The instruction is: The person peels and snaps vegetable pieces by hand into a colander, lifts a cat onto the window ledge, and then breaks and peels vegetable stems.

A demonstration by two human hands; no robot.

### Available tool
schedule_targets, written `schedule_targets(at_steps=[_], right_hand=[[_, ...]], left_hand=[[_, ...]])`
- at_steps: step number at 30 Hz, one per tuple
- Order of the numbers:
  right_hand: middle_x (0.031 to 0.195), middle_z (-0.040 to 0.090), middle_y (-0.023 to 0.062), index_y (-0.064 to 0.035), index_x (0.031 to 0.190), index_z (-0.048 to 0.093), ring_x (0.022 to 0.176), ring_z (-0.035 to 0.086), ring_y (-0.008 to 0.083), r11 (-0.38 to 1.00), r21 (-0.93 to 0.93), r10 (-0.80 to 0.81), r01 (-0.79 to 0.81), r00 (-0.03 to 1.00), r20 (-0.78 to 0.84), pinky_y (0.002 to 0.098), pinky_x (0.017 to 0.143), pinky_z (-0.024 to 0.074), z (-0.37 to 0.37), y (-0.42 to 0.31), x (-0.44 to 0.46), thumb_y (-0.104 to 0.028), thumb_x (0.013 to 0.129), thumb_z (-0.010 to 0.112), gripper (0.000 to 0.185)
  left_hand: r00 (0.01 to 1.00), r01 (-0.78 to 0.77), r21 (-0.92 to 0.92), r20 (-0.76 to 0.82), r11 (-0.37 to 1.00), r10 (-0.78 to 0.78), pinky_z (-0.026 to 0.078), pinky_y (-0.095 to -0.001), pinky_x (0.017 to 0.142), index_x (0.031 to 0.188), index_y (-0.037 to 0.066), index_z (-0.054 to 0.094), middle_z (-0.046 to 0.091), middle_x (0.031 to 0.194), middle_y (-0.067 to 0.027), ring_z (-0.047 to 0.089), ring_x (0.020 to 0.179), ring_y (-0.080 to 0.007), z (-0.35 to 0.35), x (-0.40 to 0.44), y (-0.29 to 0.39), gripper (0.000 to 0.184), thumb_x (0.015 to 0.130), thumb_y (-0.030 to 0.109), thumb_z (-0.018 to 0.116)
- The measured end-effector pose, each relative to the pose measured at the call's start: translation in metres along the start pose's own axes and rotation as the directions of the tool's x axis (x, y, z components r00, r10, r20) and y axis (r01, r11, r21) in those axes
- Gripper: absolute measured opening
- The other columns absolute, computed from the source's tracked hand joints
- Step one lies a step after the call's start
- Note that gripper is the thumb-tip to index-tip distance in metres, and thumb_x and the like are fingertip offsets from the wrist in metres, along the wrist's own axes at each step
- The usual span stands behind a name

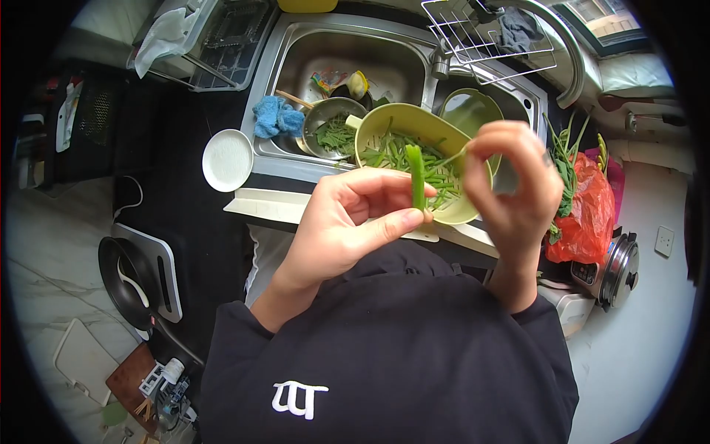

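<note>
My left hand (pixel 344 222) pinches a short, bright green vegetable stem (pixel 416 177) upright between thumb and fingers. To its right, my right hand (pixel 514 174) is raised and slightly blurred, thumb and forefinger closed on what looks like a thin green strand (pixel 452 157). Beneath both hands sits a light green colander (pixel 418 118) with a handle, holding many cut green stems (pixel 444 177). Left of the colander, a metal pot (pixel 314 115) contains leafy green scraps (pixel 336 135). Behind my right hand, part of a green bowl (pixel 470 107) shows in the sink.
The steel double sink (pixel 296 37) lies ahead, with a faucet (pixel 573 74) and wire rack (pixel 492 44). A blue cloth (pixel 277 117) and white plate (pixel 228 160) are left. A red bag (pixel 588 211) with greens and a cooker (pixel 620 270) stand right; a frying pan (pixel 126 281) is lower left.
</note>
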State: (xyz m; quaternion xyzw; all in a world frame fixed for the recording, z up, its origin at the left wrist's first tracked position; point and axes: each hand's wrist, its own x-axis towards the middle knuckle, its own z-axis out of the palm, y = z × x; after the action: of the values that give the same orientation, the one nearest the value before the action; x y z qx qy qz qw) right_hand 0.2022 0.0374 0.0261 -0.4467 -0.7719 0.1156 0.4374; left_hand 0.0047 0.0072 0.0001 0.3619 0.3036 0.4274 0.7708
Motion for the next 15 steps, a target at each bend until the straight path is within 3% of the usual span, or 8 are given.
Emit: schedule_targets(at_steps=[2,5,7,10,12,15], right_hand=[[0.077,0.062,0.0051,-0.0016,0.082,0.061,0.066,0.061,0.0131,0.996,0.022,0.087,-0.085,0.988,-0.13,0.0245,0.063,0.049,-0.001,0.018,0.004,0.005,0.073,0.066,0.012],[0.079,0.065,0.0046,0.0002,0.086,0.062,0.069,0.063,0.0095,0.963,0.059,0.268,-0.262,0.936,-0.229,0.0229,0.067,0.0503,-0.006,0.04,0.007,0.002,0.078,0.064,0.009],[0.08,0.065,0.005,0.001,0.087,0.062,0.07,0.063,0.0095,0.955,0.093,0.296,-0.282,0.925,-0.238,0.023,0.068,0.0506,-0.004,0.043,0.005,0.003,0.078,0.064,0.009],[0.083,0.065,0.0071,0.0028,0.087,0.06,0.079,0.063,0.0105,0.882,0.375,0.345,-0.286,0.934,-0.098,0.0234,0.07,0.0511,0.004,0.024,-0.007,0.01,0.076,0.062,0.014],[0.084,0.064,0.0078,0.0019,0.085,0.059,0.078,0.063,0.0132,0.882,0.409,0.273,-0.233,0.961,-0.042,0.0247,0.069,0.0507,0.009,0.009,-0.015,0.011,0.073,0.062,0.016],[0.084,0.062,0.0102,-0.0012,0.086,0.063,0.072,0.062,0.0229,0.978,0.207,-0.024,0.006,0.996,0.085,0.0293,0.064,0.05,0.008,-0.001,-0.018,0.01,0.063,0.065,0.026]], left_hand=[[0.995,0.102,-0.025,0.007,0.995,-0.101,0.053,-0.0284,0.079,0.111,-0.006,0.06,0.068,0.096,-0.0158,0.066,0.088,-0.0184,-0.001,0.001,0.0,0.027,0.084,-0.001,0.064],[0.992,0.122,-0.063,0.024,0.991,-0.121,0.053,-0.0301,0.078,0.11,-0.006,0.061,0.068,0.092,-0.0154,0.066,0.082,-0.019,-0.007,0.002,-0.001,0.028,0.085,0.004,0.066],[0.996,0.092,-0.104,0.01,0.99,-0.092,0.053,-0.0309,0.078,0.11,-0.006,0.061,0.068,0.092,-0.0157,0.066,0.081,-0.0194,-0.01,0.004,-0.004,0.028,0.085,0.006,0.066],[0.999,0.045,-0.179,-0.019,0.983,-0.05,0.053,-0.0333,0.079,0.107,-0.005,0.061,0.068,0.093,-0.0154,0.065,0.082,-0.0211,-0.012,0.006,-0.008,0.028,0.085,0.01,0.068],[0.998,0.012,-0.229,-0.052,0.973,-0.025,0.053,-0.0338,0.079,0.106,-0.004,0.062,0.067,0.094,-0.0143,0.065,0.084,-0.021,-0.013,0.007,-0.011,0.026,0.085,0.011,0.068],[0.999,0.027,-0.265,-0.027,0.964,-0.035,0.053,-0.0304,0.081,0.105,-0.002,0.064,0.068,0.093,-0.0105,0.066,0.083,-0.0176,-0.014,0.008,-0.012,0.02,0.086,0.003,0.065]])
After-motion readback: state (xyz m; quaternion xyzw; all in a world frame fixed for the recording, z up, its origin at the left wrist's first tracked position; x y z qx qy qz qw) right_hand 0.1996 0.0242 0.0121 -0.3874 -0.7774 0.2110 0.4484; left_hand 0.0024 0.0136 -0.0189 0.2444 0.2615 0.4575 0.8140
